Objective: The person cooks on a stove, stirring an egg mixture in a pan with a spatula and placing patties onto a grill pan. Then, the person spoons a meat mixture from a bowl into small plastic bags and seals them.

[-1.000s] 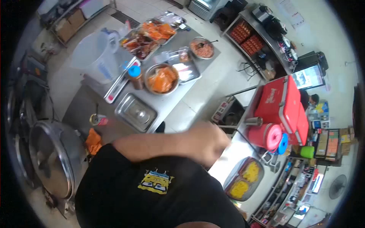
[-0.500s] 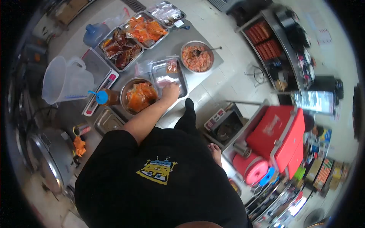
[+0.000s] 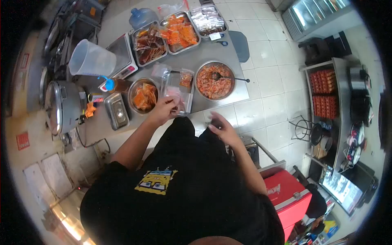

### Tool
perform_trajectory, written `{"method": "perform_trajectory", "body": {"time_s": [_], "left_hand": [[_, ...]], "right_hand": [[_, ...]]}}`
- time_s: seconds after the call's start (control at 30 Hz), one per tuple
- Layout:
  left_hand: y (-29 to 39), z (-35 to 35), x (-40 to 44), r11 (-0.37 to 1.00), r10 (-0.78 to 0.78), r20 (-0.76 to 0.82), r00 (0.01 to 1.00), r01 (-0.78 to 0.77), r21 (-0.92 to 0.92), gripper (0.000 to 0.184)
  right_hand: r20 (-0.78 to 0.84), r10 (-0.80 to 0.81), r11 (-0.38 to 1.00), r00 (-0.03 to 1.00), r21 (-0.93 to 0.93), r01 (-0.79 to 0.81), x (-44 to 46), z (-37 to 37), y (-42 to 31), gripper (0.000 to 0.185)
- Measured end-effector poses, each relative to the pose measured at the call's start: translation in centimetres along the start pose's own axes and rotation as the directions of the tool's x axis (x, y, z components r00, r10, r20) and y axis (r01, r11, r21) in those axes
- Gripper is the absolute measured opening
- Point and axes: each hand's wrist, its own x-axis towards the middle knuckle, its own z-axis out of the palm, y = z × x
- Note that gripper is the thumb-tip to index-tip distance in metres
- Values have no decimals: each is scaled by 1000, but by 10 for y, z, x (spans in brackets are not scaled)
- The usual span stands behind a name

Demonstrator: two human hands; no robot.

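Observation:
My left hand (image 3: 166,109) is at the near end of a metal tray (image 3: 188,107), fingers closed on what looks like a clear plastic bag (image 3: 174,90). At the tray's far end lies a small filled packet (image 3: 186,79). In the air right of the tray, off the table edge, my right hand (image 3: 222,127) is open with its fingers apart, holding nothing. A steel bowl of orange-sauced packets (image 3: 144,96) stands left of the tray. Right of it is a large bowl of chopped reddish meat mix (image 3: 212,83) with a ladle (image 3: 228,76) in it.
At the table's back stand trays of dark packets (image 3: 150,45), orange packets (image 3: 179,34) and silvery packets (image 3: 207,20). Further left are a scale (image 3: 126,53), a plastic jug (image 3: 92,59), a sauce bottle (image 3: 118,85) and a lidded steel pan (image 3: 117,112). A red cooler (image 3: 286,192) sits behind right.
The view has swung round and nearer the table. My right hand has risen from beside my body to the table's front edge. My left hand stays at the tray, now at its near end.

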Motion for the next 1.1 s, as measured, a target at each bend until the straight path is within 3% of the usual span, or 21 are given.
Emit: {"method": "perform_trajectory", "body": {"time_s": [0.07, 0.13, 0.3, 0.37, 0.4, 0.43, 0.47, 0.5, 0.53, 0.57, 0.63, 0.67, 0.7, 0.73, 0.77, 0.8, 0.9, 0.93, 0.97, 1.03, 1.1], "left_hand": [[15, 38, -31, 998, 23, 54, 998, -20, -56, 31], [21, 59, -48, 993, 75, 104, 992, -65, -103, 33], [29, 62, -64, 985, 72, -41, 997, -77, -153, 25], [37, 63, -73, 916, 85, -461, 883, -252, -312, 24], [28, 48, -76, 910, 155, -594, 789, -349, -225, 21], [26, 40, -84, 901, 158, -596, 787, -362, -239, 21], [24, 33, -92, 864, 480, -491, 727, -487, 124, 21], [21, 25, -100, 676, 726, -276, 630, -583, 451, 21], [17, 21, -105, 758, 622, -210, 754, -512, 405, 21], [19, 20, -111, 763, 620, -223, 752, -512, 394, 21], [30, 17, -124, 860, 414, -101, 904, -353, 368, 22], [21, 4, -120, 853, 387, -63, 920, -331, 403, 21], [10, -12, -115, 839, 371, -41, 928, -316, 443, 21], [8, -22, -118, 891, 311, -25, 950, -282, 356, 20], [4, -31, -122, 904, 356, 18, 934, -350, 246, 27], [-6, -46, -121, 844, 380, 1, 925, -347, 408, 28], [-7, -70, -134, 823, 419, 6, 908, -383, 420, 25], [-27, -79, -120, 700, 603, 27, 798, -545, 462, 25], [-13, -80, -139, 758, 496, -53, 867, -402, 514, 27], [-35, -90, -119, 590, 659, 16, 752, -530, 609, 28], [-32, -97, -129, 541, 637, 62, 769, -503, 674, 29]], "right_hand": [[90, -80, 995, 993, 63, 74, 27, 18, -51, 37], [197, 23, 954, 980, 288, -80, 49, 26, -73, 25], [152, 68, 953, 986, 284, -109, 67, 45, -94, 9], [97, 71, 959, 993, 266, -95, 68, 52, -99, 8], [69, 56, 959, 996, 272, -73, 67, 60, -102, 6], [77, 53, 965, 996, 253, -71, 66, 66, -104, 6], [83, 22, 992, 996, 123, -32, 65, 74, -105, 7], [94, -8, 1000, 996, -7, 9, 64, 84, -105, 8], [92, 9, 997, 996, -79, -1, 62, 96, -105, 10], [101, 17, 996, 995, -91, -8, 61, 108, -103, 10], [245, 9, 979, 969, -200, 41, 62, 129, -97, 10], [254, -70, 921, 965, -355, 161, 64, 137, -89, 13], [239, 40, 866, 970, -493, 86, 64, 144, -90, 14], [262, 34, 734, 964, -662, 154, 67, 149, -91, 20], [219, 129, 725, 967, -687, 59, 68, 157, -90, 25], [205, 188, 704, 961, -710, 14, 64, 170, -105, 27], [200, 277, 750, 940, -657, -81, 70, 188, -97, 30], [211, 267, 823, 940, -557, -108, 68, 203, -103, 26], [204, 260, 866, 944, -482, -134, 68, 209, -98, 23], [196, 237, 709, 951, -704, -32, 69, 229, -100, 19], [207, 156, 621, 966, -781, 67, 65, 241, -99, 21]]}}
